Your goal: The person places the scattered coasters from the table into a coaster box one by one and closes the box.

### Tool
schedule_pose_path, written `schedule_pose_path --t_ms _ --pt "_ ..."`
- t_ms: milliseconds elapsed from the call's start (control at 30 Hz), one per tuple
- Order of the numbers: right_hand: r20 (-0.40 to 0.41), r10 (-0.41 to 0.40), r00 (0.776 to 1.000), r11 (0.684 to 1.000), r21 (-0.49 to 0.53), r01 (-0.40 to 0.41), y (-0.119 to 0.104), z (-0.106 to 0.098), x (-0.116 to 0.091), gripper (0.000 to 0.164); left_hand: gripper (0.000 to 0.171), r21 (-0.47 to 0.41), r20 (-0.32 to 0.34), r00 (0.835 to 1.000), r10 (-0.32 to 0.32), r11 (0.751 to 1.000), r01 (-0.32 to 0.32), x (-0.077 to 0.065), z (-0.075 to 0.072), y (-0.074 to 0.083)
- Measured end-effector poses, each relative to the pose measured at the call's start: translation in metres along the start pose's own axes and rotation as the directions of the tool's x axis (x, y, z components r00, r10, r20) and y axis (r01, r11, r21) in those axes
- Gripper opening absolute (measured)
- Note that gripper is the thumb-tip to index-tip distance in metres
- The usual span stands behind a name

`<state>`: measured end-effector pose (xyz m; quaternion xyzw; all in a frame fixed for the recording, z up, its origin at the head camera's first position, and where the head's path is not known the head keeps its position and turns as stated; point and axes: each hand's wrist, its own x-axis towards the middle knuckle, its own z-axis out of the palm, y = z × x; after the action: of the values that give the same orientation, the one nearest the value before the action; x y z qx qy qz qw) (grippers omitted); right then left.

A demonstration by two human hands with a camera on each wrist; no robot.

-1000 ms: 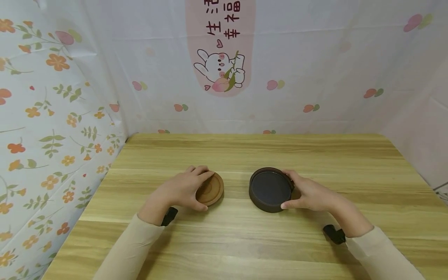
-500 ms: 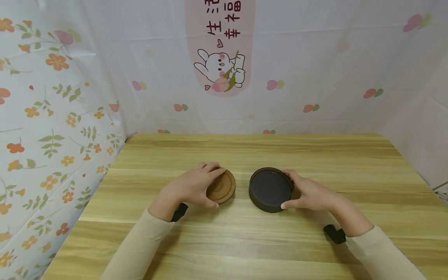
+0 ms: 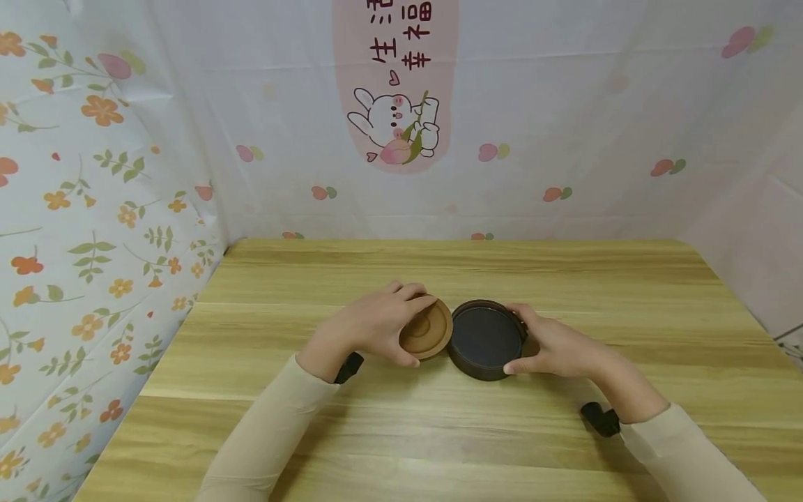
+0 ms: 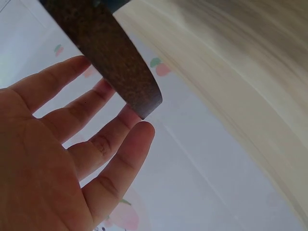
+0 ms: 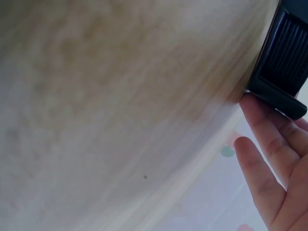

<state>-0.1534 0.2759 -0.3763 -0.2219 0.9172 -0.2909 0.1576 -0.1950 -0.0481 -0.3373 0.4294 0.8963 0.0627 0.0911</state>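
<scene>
My left hand [image 3: 379, 324] holds a round brown wooden lid [image 3: 429, 331] by its edge, fingers on the far side and thumb on the near side. In the left wrist view, the lid's rim [image 4: 113, 60] is clear of the table at the fingertips. Beside it, a round black shallow container [image 3: 486, 341] rests on the table. The lid's right edge meets the container's left rim in the head view; whether they touch, I cannot tell. My right hand [image 3: 555, 348] grips the container's right side. The right wrist view shows a ridged black part [image 5: 284, 57] at the fingers.
The wood-grain table [image 3: 401, 432] extends around both hands. A white printed cloth [image 3: 564, 118] hangs behind it, and a floral cloth [image 3: 100, 244] hangs along the left side. A black strap piece [image 3: 600, 420] sits under the right wrist.
My left hand has carried the wooden lid to the right and slightly away from me, up to the container's left rim. The right hand and container have stayed in place.
</scene>
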Motion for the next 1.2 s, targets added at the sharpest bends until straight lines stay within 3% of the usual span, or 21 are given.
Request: schedule_pose_path --t_ms 567,1200 --pt "0.026 0.032 0.999 0.999 -0.008 -0.032 -0.002 -0.001 0.002 0.109 0.099 -0.021 0.054 0.997 0.053 0.998 -0.051 0.038 -0.003 0.023" --pt "0.006 -0.037 0.999 0.999 0.021 0.037 -0.001 0.000 0.001 0.102 0.100 0.036 0.064 0.992 0.109 0.993 -0.112 0.071 0.003 0.042"
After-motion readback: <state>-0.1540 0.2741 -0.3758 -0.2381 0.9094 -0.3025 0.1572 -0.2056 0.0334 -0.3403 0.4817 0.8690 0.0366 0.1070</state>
